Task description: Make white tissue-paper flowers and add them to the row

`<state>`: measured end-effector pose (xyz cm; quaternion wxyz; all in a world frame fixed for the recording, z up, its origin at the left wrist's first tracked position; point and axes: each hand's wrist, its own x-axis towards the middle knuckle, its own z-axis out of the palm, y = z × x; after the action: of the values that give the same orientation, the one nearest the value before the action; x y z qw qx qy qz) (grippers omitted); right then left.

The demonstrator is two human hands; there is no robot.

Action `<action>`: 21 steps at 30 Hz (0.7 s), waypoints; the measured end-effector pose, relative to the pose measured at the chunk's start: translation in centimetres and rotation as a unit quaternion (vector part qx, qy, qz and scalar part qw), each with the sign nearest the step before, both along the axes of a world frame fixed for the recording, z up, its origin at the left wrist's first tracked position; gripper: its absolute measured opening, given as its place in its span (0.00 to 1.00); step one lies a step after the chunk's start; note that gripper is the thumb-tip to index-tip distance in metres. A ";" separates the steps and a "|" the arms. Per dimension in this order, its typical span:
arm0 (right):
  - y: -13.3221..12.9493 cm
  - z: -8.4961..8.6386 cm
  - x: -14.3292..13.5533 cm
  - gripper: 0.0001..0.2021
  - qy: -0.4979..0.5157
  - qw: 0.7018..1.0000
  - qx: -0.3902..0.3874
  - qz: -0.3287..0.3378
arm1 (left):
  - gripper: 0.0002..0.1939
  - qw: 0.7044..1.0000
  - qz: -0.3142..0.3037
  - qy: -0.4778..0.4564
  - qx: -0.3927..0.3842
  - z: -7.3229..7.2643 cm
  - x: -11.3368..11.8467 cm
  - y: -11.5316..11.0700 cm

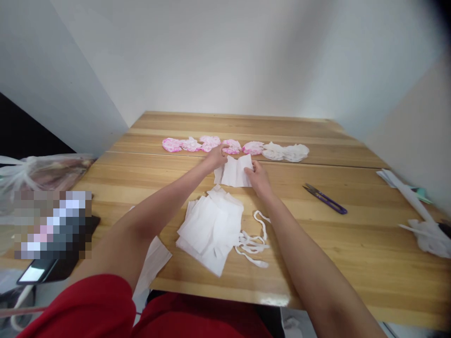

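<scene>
A creased white paper sheet (237, 172) lies on the wooden table between my hands. My right hand (259, 177) pinches its right edge, thumb on top. At the sheet's upper left corner is my left hand (217, 157), its fingers curled and its thumb side near a pink and white paper flower (231, 146); whether it grips the paper is hard to tell. More pink-tinged flowers (172, 144) and white ones (296, 152) form a row behind. Nearer to me sits a loose stack of white paper sheets (211, 227), with curly white strips (252, 241) at its right.
Purple-handled thread snips (326, 199) lie at the right. A phone (37, 272) and a clear plastic bag (45, 173) are at the left. Another white sheet (155, 263) is by the front edge. White wrapped items (428, 234) stand at the far right, and a wall rises behind the table.
</scene>
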<state>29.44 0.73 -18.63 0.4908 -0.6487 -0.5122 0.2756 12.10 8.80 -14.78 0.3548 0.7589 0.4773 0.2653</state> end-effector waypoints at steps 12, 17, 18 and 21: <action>-0.3 0.2 -0.1 0.19 0.051 0.998 -0.010 0.026 | 0.37 1.000 0.026 0.000 0.002 0.7 0.0 -0.4; -0.9 1.2 -0.7 0.21 0.056 0.997 0.012 0.061 | 0.44 0.980 -0.144 0.045 0.129 2.3 -0.3 -0.8; -1.1 1.5 -0.8 0.22 0.051 0.996 0.017 0.068 | 0.45 0.970 -0.184 0.058 0.147 2.6 -0.2 -0.8; -1.6 2.3 -1.1 0.21 0.034 0.994 0.047 0.097 | 0.47 0.942 -0.258 0.117 0.178 3.5 0.4 -0.7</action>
<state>28.36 -0.89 -16.35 0.5089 -0.5627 -0.5680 0.3190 12.48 8.15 -11.27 0.2123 0.9323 0.2483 0.1550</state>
